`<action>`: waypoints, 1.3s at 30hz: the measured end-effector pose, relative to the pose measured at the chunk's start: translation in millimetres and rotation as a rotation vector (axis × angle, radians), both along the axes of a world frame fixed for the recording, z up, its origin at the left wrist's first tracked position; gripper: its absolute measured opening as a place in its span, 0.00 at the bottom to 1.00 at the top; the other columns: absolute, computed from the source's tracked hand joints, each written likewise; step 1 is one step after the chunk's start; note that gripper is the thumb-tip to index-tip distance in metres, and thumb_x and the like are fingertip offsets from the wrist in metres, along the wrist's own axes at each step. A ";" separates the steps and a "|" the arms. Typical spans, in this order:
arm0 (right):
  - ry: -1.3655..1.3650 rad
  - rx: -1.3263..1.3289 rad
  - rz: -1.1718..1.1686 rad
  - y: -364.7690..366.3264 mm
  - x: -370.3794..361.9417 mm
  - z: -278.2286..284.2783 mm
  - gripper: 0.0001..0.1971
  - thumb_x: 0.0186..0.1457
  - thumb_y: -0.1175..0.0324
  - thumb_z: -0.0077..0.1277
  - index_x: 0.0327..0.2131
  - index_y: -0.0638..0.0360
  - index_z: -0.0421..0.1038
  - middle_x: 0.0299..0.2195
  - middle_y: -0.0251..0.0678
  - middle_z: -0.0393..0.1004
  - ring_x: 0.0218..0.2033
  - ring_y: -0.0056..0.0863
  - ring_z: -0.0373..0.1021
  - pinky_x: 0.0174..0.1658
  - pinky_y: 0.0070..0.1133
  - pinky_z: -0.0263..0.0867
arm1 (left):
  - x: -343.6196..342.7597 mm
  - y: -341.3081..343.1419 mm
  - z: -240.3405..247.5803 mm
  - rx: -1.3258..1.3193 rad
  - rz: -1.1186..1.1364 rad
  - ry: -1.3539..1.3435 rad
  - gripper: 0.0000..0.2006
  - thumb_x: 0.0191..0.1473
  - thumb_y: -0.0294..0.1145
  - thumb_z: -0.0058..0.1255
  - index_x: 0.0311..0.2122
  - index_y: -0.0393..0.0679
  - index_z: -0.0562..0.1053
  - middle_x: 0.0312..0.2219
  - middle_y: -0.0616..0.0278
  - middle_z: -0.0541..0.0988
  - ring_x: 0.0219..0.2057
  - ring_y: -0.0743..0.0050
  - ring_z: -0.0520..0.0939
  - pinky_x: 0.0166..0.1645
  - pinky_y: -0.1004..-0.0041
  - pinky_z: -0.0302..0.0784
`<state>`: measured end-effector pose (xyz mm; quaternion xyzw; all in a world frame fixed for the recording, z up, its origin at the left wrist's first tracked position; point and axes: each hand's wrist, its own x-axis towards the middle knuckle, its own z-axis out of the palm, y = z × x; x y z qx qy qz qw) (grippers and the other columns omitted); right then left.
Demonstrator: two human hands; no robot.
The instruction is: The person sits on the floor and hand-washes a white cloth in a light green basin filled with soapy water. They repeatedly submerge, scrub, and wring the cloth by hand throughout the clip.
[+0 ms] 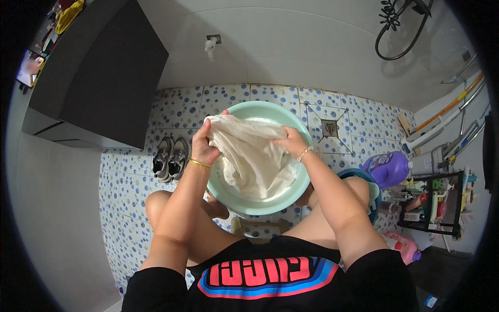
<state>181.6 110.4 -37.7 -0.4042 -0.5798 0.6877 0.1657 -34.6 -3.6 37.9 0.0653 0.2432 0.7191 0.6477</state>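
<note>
A wet, cream-white cloth garment (249, 156) hangs bunched over a round pale-green plastic basin (306, 182) that stands on the blue-dotted white tiled floor (130, 192), between the person's bare knees. The upper edge of the cloth is lifted above the basin's far rim, while its lower folds trail down into the bowl. The left hand (205, 143) is clamped on the cloth's upper left corner, fingers curled round a gathered wad; a thin gold bangle (199, 163) circles that wrist. The right hand (291, 141) grips the cloth's upper right part, fingers closed on the fabric, with a beaded bracelet (305, 153) at its wrist. The two hands are held apart, the cloth stretched between them.

Just left of the basin, a pair of grey and white sneakers (171, 157) sits on the floor near a dark cabinet (99, 78). Beyond the basin's far right side a square floor drain (329, 127) is set in the tiles. To the right lie a purple detergent jug (390, 169), a black rack (434, 208) crowded with bottles, and a pink bottle (405, 247) near the floor's right edge.
</note>
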 end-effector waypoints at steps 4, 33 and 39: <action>0.175 0.332 -0.397 -10.9 -23.1 4.0 0.19 0.39 0.77 0.46 0.40 0.61 0.61 0.39 0.43 0.66 0.39 0.28 0.63 0.43 0.22 0.58 | 2.2 10.2 -32.1 -0.285 0.137 0.043 0.18 0.49 0.40 0.44 0.41 0.36 0.65 0.39 0.54 0.70 0.42 0.59 0.70 0.49 0.61 0.63; -0.045 0.720 -0.081 -12.8 -34.0 53.5 0.25 0.34 0.52 0.58 0.33 0.60 0.68 0.38 0.45 0.67 0.41 0.38 0.64 0.43 0.27 0.60 | 37.9 15.6 -29.8 -0.156 -0.289 0.272 0.14 0.50 0.31 0.43 0.42 0.38 0.62 0.34 0.59 0.72 0.33 0.74 0.75 0.37 0.74 0.73; -0.113 0.534 0.165 -19.6 -19.1 54.0 0.26 0.37 0.57 0.58 0.37 0.65 0.67 0.35 0.44 0.69 0.39 0.33 0.66 0.43 0.24 0.60 | 20.6 10.1 -18.4 -0.133 -0.300 0.457 0.23 0.47 0.37 0.50 0.45 0.36 0.60 0.36 0.60 0.70 0.35 0.74 0.74 0.39 0.76 0.71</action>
